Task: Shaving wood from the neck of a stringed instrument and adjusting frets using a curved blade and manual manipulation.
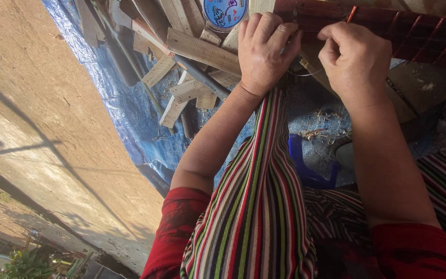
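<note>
Both hands meet at a slatted wooden frame (388,26): left hand (264,51) beside right hand (354,57). Wood offcuts (197,62) lie left of them on a tarp (130,108), a line spool (224,11) just beyond.

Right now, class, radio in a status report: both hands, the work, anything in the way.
Left hand gripping reddish wooden frame. Right hand pinching thin clear line. Loose wood planks piled left on blue tarp; nothing blocking hands.

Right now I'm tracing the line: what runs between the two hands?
In the head view, a thin clear line sags across the gap from the left hand to the right hand, above blue tarp.
</note>
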